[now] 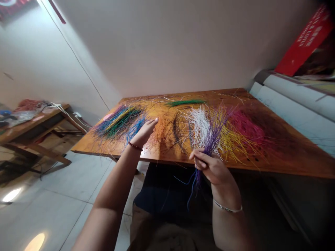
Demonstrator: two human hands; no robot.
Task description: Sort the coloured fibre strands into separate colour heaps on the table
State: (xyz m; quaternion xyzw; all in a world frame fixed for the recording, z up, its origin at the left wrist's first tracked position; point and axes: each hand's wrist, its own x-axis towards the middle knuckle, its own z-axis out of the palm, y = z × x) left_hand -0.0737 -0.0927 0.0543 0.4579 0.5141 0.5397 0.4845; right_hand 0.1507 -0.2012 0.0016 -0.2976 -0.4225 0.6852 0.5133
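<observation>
My right hand [213,167] is closed around a bundle of purple strands [216,134], which fans out above the fist, with a few blue strands dangling below it. Beyond the table's front edge, my left hand [146,132] is stretched out over the tabletop, between blue strands [134,129] and a loose orange pile [162,131]. Its fingers show only in part and look extended, with nothing visible in them. White strands [199,120] lie behind the purple bundle. Yellow strands [235,141] and a pink pile [248,127] spread to the right.
The wooden table [290,157] stands against the wall. Green strands [185,103] lie near its back, and a mixed blue, green and yellow pile [117,122] at its left. Large pale rolls [295,94] flank the right side. Another wooden table [34,122] stands far left.
</observation>
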